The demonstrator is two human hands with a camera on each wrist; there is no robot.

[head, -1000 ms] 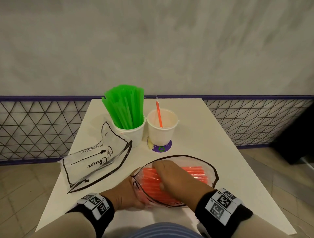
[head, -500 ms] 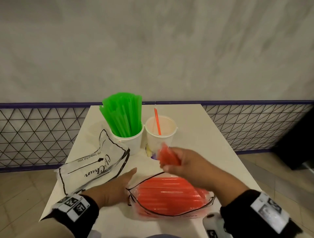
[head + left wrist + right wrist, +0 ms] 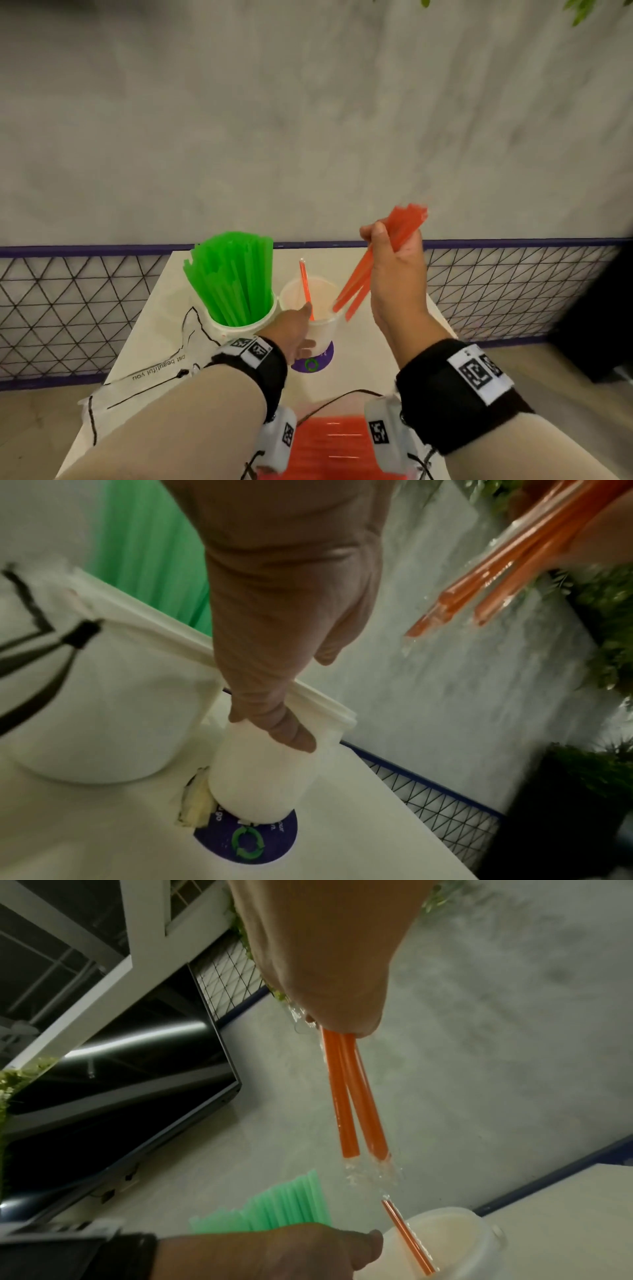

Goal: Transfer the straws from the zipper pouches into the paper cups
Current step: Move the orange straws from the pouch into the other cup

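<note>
My right hand [image 3: 385, 240] grips a small bundle of orange straws [image 3: 363, 274] in clear wrappers, tilted, with their lower ends just over the rim of the right paper cup [image 3: 322, 334]. One orange straw [image 3: 304, 284] stands in that cup. My left hand [image 3: 303, 330] holds the cup by its side, thumb on the near wall [image 3: 291, 734]. The left paper cup [image 3: 239, 330] is packed with green straws [image 3: 236, 277]. A clear zipper pouch with orange straws [image 3: 329, 442] lies near me, partly hidden by my wrists. The bundle's ends [image 3: 359, 1123] hang above the cup [image 3: 455, 1242].
An empty clear pouch with black trim and lettering [image 3: 150, 377] lies flat at the left of the white table [image 3: 359, 370]. A purple round sticker [image 3: 313, 365] sits under the right cup. A wire mesh fence [image 3: 68, 308] and a grey wall stand behind the table.
My right hand pulled a bundle of orange straws out of the pouch and raised it over the right cup. My left hand left the pouch and took hold of that cup.
</note>
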